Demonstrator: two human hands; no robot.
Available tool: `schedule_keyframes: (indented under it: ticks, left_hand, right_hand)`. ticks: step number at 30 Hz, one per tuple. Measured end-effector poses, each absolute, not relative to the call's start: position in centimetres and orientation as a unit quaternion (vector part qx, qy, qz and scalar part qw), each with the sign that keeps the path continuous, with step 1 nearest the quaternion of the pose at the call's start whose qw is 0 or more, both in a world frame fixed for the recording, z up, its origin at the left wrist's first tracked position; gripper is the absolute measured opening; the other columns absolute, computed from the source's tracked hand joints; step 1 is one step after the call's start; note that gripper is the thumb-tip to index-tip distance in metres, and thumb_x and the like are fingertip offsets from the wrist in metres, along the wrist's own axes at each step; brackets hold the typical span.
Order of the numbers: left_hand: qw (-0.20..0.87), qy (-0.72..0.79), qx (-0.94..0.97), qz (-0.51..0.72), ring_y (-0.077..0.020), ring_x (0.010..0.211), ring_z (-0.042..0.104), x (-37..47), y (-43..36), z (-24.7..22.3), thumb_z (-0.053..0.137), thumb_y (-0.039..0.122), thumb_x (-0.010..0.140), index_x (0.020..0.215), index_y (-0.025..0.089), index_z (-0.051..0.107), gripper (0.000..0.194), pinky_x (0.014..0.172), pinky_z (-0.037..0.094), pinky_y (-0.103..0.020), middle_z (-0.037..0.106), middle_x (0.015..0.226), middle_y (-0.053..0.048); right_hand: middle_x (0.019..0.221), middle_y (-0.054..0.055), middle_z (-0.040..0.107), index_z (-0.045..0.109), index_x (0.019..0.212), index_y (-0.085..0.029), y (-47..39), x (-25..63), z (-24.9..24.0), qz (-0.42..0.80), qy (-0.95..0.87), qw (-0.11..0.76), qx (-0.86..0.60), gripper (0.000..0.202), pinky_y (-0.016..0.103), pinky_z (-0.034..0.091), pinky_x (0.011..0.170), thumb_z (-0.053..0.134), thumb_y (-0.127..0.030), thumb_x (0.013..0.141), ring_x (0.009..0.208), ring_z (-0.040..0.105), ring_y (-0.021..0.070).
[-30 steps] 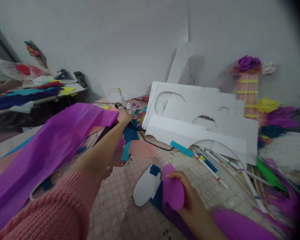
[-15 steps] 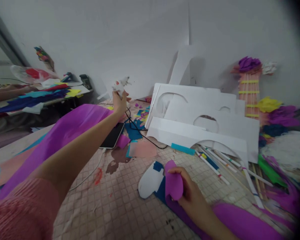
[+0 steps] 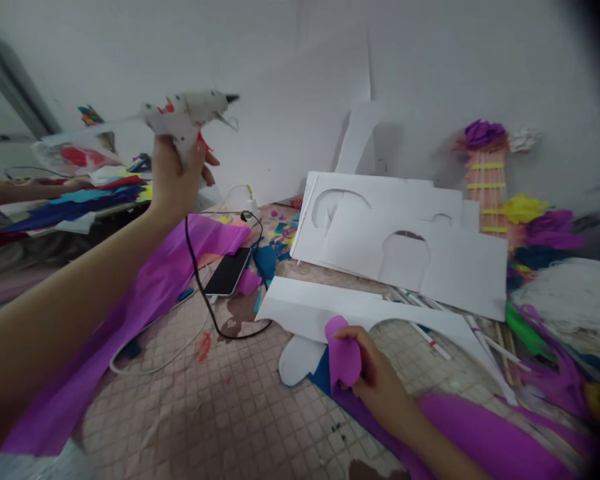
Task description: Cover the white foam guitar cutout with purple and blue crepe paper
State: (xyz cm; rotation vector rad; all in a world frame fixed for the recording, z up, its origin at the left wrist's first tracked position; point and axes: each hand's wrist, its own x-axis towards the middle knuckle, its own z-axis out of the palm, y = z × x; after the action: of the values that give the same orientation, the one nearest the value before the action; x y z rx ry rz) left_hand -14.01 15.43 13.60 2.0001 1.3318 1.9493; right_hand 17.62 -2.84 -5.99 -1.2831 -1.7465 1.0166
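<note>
My left hand [image 3: 177,177] grips a white hot glue gun [image 3: 190,110] by its handle, raised above the table with its black nozzle pointing right. A clear glue stick sticks out of its back end, and a black cord [image 3: 200,293] hangs down to the table. Low at the right, my right hand [image 3: 375,380] pinches a rounded purple paper piece [image 3: 343,357] between thumb and fingers. Under and beside it lie dark blue paper [image 3: 323,375] and a rounded white cutout [image 3: 297,360]. A larger purple sheet [image 3: 480,433] spreads beneath my right forearm.
White cut boards [image 3: 405,260] lean by the wall, and a long white cutout strip [image 3: 325,300] lies in front. A phone [image 3: 227,272] with a white cable, purple tissue paper [image 3: 145,293] and marker-like sticks [image 3: 433,343] are on the table. Another person's hand [image 3: 50,187] is at far left.
My left hand has lifted the glue gun up and left, drawing the black cord along. The long white strip has slid forward and left, partly over the white cutout. My right hand stays nearly put.
</note>
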Motion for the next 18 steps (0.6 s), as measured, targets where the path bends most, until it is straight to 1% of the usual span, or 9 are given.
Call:
schedule_keyframes:
  ticks: [4, 6, 7, 9, 11, 14, 16, 18]
  left_hand:
    - [0.118, 0.535, 0.714, 0.437, -0.0061, 0.056, 0.051, -13.9, 13.0, 10.2, 0.054, 0.031, 0.089, 0.09, 0.018, 0.052, 0.013, 0.057, 0.041, -0.019, 0.061, 0.074, 0.003]
    - [0.158, 0.56, 0.717, 0.384, -0.009, 0.055, 0.052, -13.4, 12.9, 7.6, 0.066, 0.031, 0.08, 0.083, 0.017, 0.055, 0.018, 0.054, 0.04, -0.02, 0.059, 0.064, 0.004]
    - [0.175, 0.57, 0.711, 0.371, -0.0101, 0.053, 0.052, -13.1, 13.1, 6.4, 0.069, 0.033, 0.077, 0.078, 0.017, 0.054, 0.022, 0.05, 0.038, -0.02, 0.057, 0.059, 0.004]
    - [0.212, 0.589, 0.69, 0.363, -0.0124, 0.052, 0.056, -12.5, 14.0, 4.1, 0.066, 0.04, 0.078, 0.073, 0.018, 0.05, 0.027, 0.047, 0.039, -0.021, 0.057, 0.057, 0.003]
    - [0.241, 0.604, 0.665, 0.367, -0.0134, 0.051, 0.057, -12.2, 15.0, 2.5, 0.062, 0.043, 0.079, 0.071, 0.018, 0.048, 0.029, 0.045, 0.04, -0.021, 0.057, 0.057, 0.002]
    - [0.269, 0.604, 0.648, 0.379, -0.0116, 0.046, 0.052, -12.1, 15.7, 1.3, 0.058, 0.049, 0.079, 0.069, 0.019, 0.047, 0.034, 0.043, 0.036, -0.021, 0.055, 0.055, 0.002]
    - [0.288, 0.593, 0.652, 0.375, -0.0103, 0.044, 0.049, -12.1, 15.3, 1.0, 0.058, 0.053, 0.077, 0.067, 0.018, 0.05, 0.037, 0.042, 0.034, -0.021, 0.054, 0.053, 0.002]
    - [0.308, 0.58, 0.661, 0.363, -0.0101, 0.044, 0.048, -11.9, 14.3, 0.9, 0.061, 0.053, 0.073, 0.067, 0.017, 0.052, 0.037, 0.042, 0.034, -0.021, 0.054, 0.053, 0.002]
  right_hand:
    - [0.073, -0.004, 0.052, 0.045, 0.109, -0.025, -2.7, 17.7, -6.0, 0.387, -0.687, 0.381, -0.484, 0.041, 0.028, 0.037, 0.06, 0.044, -0.009, 0.071, 0.068, 0.052, 0.0173]
    - [0.071, -0.005, 0.051, 0.046, 0.108, -0.025, -2.7, 17.7, -5.9, 0.389, -0.69, 0.38, -0.478, 0.041, 0.028, 0.038, 0.062, 0.044, -0.009, 0.071, 0.072, 0.054, 0.0183]
    - [0.072, -0.004, 0.053, 0.046, 0.108, -0.025, -2.7, 17.7, -5.9, 0.389, -0.691, 0.379, -0.477, 0.041, 0.028, 0.039, 0.063, 0.044, -0.008, 0.071, 0.074, 0.055, 0.0185]
    - [0.077, -0.003, 0.055, 0.047, 0.107, -0.024, -2.7, 17.6, -5.8, 0.386, -0.694, 0.376, -0.478, 0.041, 0.028, 0.039, 0.064, 0.045, -0.008, 0.07, 0.076, 0.055, 0.0186]
    - [0.078, -0.003, 0.056, 0.047, 0.107, -0.024, -2.8, 17.6, -5.8, 0.382, -0.695, 0.378, -0.477, 0.04, 0.028, 0.039, 0.063, 0.044, -0.008, 0.07, 0.076, 0.056, 0.0187]
    - [0.075, -0.003, 0.055, 0.047, 0.107, -0.024, -2.8, 17.5, -5.8, 0.387, -0.695, 0.382, -0.47, 0.039, 0.027, 0.039, 0.063, 0.044, -0.007, 0.072, 0.074, 0.056, 0.0181]
    - [0.079, -0.002, 0.057, 0.047, 0.105, -0.024, -2.8, 17.5, -5.7, 0.392, -0.695, 0.384, -0.465, 0.037, 0.028, 0.04, 0.064, 0.044, -0.007, 0.073, 0.073, 0.055, 0.0174]
    - [0.082, -0.002, 0.057, 0.047, 0.103, -0.024, -2.8, 17.6, -5.7, 0.397, -0.693, 0.384, -0.464, 0.033, 0.028, 0.04, 0.064, 0.044, -0.007, 0.075, 0.073, 0.054, 0.0169]
